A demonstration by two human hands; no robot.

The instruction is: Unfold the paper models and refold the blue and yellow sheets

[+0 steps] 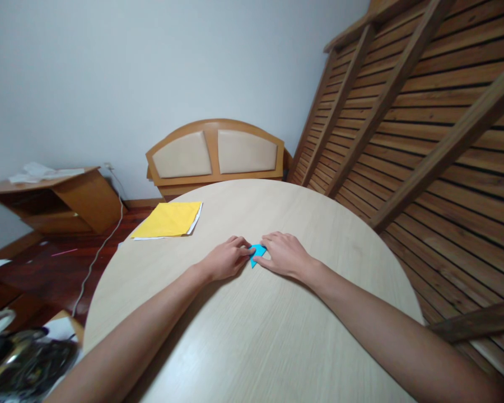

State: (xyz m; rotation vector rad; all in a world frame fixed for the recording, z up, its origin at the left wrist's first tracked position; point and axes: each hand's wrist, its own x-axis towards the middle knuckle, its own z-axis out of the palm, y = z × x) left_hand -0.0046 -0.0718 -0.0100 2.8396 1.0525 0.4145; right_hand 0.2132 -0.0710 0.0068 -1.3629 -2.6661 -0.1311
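A small folded piece of blue paper (257, 253) lies flat on the round light-wood table (252, 336), near its middle. My left hand (227, 259) presses on the paper's left side with its fingers curled down. My right hand (284, 256) holds the paper's right side against the tabletop, covering part of it. Both hands meet over the paper, so only a small pointed blue part shows between them.
A stack of yellow paper sheets (168, 220) lies on the table's far left. Behind the table stand a wooden headboard (215, 152) and a slatted wooden bed frame (424, 112) leaning on the right. A low wooden shelf (54, 198) is at left; clutter (21, 358) sits bottom left.
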